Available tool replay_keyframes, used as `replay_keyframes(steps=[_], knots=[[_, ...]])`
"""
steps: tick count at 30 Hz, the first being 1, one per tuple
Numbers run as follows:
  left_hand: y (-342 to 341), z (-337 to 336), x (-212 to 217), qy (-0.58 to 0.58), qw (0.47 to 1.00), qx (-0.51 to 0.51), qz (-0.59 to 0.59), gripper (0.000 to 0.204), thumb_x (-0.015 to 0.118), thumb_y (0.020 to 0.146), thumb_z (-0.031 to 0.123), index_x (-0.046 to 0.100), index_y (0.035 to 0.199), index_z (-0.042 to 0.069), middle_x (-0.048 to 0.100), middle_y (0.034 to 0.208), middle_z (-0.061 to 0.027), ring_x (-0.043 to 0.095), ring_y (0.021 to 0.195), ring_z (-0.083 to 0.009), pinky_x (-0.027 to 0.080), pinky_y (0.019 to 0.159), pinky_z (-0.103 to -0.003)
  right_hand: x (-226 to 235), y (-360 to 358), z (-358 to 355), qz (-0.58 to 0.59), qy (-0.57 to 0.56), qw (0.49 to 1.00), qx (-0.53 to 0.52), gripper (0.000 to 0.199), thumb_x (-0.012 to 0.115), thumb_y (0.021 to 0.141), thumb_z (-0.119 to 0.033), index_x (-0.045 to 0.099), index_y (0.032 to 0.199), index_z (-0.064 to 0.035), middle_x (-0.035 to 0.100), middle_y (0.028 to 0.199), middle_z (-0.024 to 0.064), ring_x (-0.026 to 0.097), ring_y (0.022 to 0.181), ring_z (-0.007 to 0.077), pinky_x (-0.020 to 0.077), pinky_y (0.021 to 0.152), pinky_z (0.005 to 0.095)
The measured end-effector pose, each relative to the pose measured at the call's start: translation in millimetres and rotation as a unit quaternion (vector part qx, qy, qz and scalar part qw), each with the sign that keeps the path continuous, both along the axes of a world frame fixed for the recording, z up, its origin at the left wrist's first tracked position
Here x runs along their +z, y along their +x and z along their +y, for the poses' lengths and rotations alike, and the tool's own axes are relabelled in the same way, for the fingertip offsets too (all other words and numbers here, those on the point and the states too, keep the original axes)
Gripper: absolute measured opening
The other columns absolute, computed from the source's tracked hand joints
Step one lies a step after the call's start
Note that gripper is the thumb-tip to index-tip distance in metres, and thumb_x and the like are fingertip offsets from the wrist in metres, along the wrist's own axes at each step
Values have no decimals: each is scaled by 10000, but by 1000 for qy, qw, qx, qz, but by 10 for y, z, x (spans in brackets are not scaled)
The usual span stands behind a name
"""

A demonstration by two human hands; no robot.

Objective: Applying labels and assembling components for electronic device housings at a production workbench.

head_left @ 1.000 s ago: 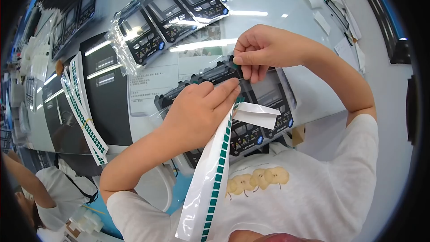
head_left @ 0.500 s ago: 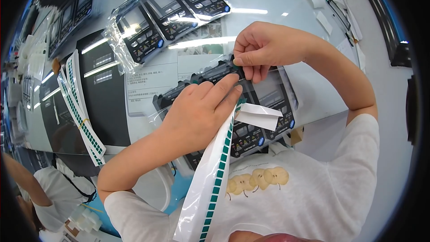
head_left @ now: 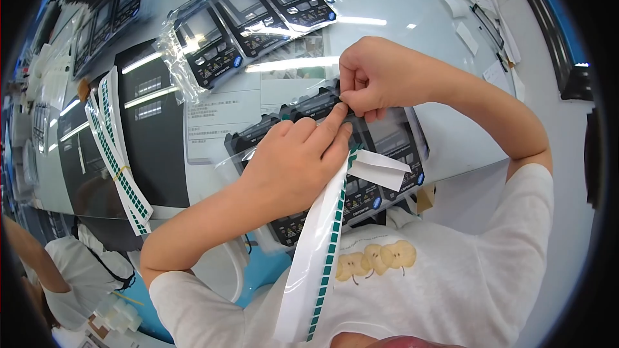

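Observation:
A sheet of black printed overlay panels (head_left: 387, 135) in clear film lies on the table's near edge in front of me. My left hand (head_left: 293, 164) bends over it, fingertips at its far edge. A white backing strip with a row of small green stickers (head_left: 333, 238) hangs down toward my chest from under that hand's fingers, a folded white flap (head_left: 380, 169) at its upper end. My right hand (head_left: 377, 84) is closed in a pinch at the panels' far edge, touching the left index fingertip. Whatever sits between its fingers is hidden.
More film-wrapped black panels (head_left: 248, 19) lie at the far side. Left of me, banded sticker strips (head_left: 116, 154) rest on a glossy black sheet (head_left: 151, 129). A printed paper sheet (head_left: 206, 125) lies under the panels. Another person's arm (head_left: 35, 251) shows at lower left.
My right thumb and fingers have drawn into a tighter pinch at the panel edge. The sticker strip's lower end has swung right. Otherwise the left hand keeps its place on the panels.

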State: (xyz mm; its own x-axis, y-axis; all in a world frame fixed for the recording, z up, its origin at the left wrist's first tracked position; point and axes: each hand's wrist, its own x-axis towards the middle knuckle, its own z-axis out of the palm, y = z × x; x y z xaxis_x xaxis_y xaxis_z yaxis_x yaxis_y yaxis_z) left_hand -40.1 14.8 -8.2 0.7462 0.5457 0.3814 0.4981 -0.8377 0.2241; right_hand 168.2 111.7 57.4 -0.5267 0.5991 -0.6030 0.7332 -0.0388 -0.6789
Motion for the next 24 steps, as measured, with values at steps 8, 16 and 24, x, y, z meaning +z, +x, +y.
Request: replay_keyframes(steps=[8, 16, 24], knots=[[1, -25, -33, 5, 1000, 10, -11, 370, 633, 801, 154, 670, 1130, -11, 646, 1270, -162, 568, 811, -180, 460, 682, -314, 15, -91, -26, -21, 57, 997, 36, 141, 673, 835, -44, 575, 786, 45, 661, 660, 103, 689, 569, 158, 548, 517, 252], [5, -9, -78, -30, 999, 3, -32, 438, 664, 783, 148, 646, 1201, 17, 596, 1382, -166, 584, 763, -188, 475, 688, -325, -55, 37, -26, 35, 7, 999, -10, 129, 664, 841, -49, 577, 812, 41, 674, 678, 86, 691, 582, 136, 553, 524, 242], [17, 0, -46, 5, 1000, -2, -25, 350, 639, 802, 125, 660, 1116, -27, 655, 1260, -194, 585, 729, -170, 471, 649, -313, -14, -28, 30, -2, 13, 1000, 20, 125, 658, 825, -41, 581, 791, 51, 670, 680, 103, 695, 577, 165, 563, 529, 262]])
